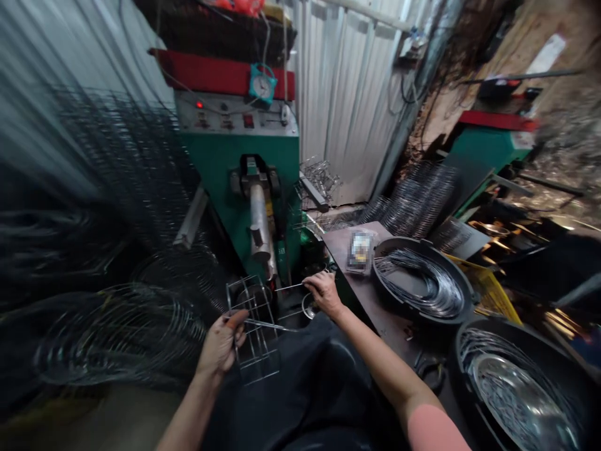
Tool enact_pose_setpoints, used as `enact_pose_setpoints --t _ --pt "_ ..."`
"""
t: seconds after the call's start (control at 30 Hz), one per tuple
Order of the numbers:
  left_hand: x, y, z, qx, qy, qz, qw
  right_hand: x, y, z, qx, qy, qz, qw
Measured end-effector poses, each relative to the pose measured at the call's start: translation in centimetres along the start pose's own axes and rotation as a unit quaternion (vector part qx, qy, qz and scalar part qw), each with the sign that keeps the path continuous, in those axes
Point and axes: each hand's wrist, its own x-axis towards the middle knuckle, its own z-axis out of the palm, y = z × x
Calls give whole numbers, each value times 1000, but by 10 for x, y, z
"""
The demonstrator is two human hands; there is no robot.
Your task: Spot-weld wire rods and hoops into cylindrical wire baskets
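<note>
My left hand (220, 347) is closed around the left side of a small wire rack (257, 360), a grid of thin bent metal wires tilted over my lap. A long thin metal piece runs from near its thumb rightward across the rack. My right hand (325, 293) pinches a short straight wire rod (290, 287), whose free end points left toward the rack's upper right side. Just beyond the rack is the metal arm (259, 219) of a green machine (211, 166), angled down toward it. Dark cloth (310, 382) covers my lap.
On the bench (340, 241) to the right stand a black round tray (385, 285) of wire rings and a second black tray (462, 376) with a shiny metal bowl (556, 407). Wire coils (136, 338) lie at left. A teal clock (263, 84) hangs on the machine.
</note>
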Motion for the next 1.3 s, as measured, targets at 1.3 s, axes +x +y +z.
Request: enact_pose_setpoints --t 1.3 --pt "42 3 16 -57 -25 -39 997 41 17 23 43 -19 -29 998"
